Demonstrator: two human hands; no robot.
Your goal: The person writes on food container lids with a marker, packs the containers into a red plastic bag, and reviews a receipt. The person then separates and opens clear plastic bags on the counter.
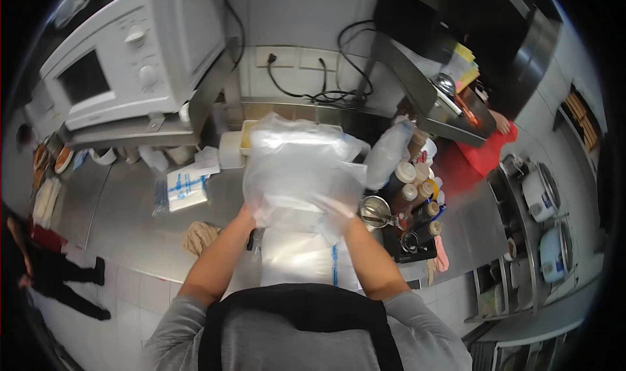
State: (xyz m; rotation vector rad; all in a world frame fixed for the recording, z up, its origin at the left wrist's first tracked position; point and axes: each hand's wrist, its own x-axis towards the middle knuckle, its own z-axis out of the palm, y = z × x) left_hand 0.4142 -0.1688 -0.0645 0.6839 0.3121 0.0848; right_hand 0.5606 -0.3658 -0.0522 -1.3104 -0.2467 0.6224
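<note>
A large translucent plastic bag (300, 165) is spread between my two hands above the steel counter. My left hand (256, 216) grips its near left edge, and my right hand (344, 213) grips its near right edge. The plastic and some blur partly cover the fingers of both hands. Just below the bag, close to my body, lies a stack of flat plastic bags (297, 260) with blue print along its right side. Behind the raised bag, part of a yellowish tray (246, 135) shows.
Sauce bottles (405, 173) and a metal container of utensils (375, 209) crowd the right. A packet of bags (187, 187) and a brown cloth (199, 238) lie left. A microwave (117, 58) sits on a shelf. People in red (466, 159) and black (62, 270) stand nearby.
</note>
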